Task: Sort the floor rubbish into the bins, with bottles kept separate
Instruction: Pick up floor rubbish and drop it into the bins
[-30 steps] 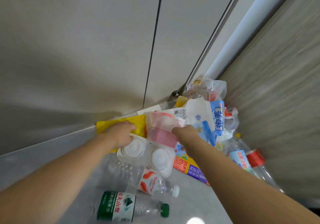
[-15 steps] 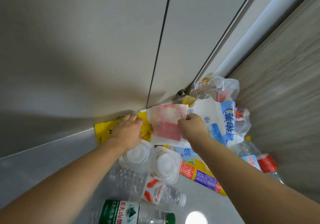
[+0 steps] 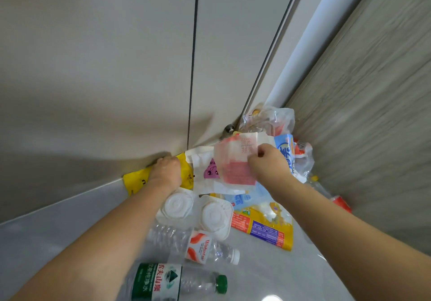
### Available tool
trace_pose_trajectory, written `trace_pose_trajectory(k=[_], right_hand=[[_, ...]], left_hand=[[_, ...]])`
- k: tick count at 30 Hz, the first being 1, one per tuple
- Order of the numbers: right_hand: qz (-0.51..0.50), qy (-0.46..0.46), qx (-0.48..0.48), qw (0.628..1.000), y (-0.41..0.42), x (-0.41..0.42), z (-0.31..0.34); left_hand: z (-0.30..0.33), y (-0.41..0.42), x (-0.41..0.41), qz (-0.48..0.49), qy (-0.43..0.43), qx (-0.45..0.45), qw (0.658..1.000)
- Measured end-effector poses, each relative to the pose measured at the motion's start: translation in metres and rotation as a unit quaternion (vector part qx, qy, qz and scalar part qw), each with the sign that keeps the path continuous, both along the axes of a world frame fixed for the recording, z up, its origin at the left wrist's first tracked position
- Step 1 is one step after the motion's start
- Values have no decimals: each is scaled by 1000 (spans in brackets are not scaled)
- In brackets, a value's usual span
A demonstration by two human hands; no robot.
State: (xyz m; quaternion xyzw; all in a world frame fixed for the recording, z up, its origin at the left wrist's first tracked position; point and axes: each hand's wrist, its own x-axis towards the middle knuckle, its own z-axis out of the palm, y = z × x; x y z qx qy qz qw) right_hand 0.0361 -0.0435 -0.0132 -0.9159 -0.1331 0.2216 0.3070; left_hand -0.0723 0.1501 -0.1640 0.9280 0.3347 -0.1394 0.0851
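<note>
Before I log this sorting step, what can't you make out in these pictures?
Head view only:
- Bins: none in frame.
- Green-capped clear plastic bottle: base hidden by left forearm and bottom edge.
- Red-labelled clear bottle: mostly behind right forearm.
- Yellow plastic bag: left hand covers its middle.
- Pink-and-white paper wrapper pinched by right hand: print unreadable.

One head-worn view, looking steeply down, close above the floor (image 3: pixel 291 275) corner

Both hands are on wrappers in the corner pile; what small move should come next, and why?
Probably lift both clear together: the right hand pinches the pink-and-white wrapper, the left hand is on the yellow wrapper, and neither is a bottle.
</note>
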Motion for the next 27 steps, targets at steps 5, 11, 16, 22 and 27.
trace_pose_trajectory(k=[5,11,16,22,27], right_hand=[[17,0,22,1000,-7,-12,13],[20,14,17,1000,-15,-17,11],[20,25,15,999,-12,-18,5],[16,33,25,999,-6,-15,2],[22,46,22,998,-4,-15,-6]], left_hand=[[-1,-4,-6,-20,6,22,1000],[-16,-11,-14,31,-14,0,999],[-10,-5,-9,32,-18,46,998],[-10,0,-5,14,-6,71,997],[-5,1,-4,-13,16,68,997]])
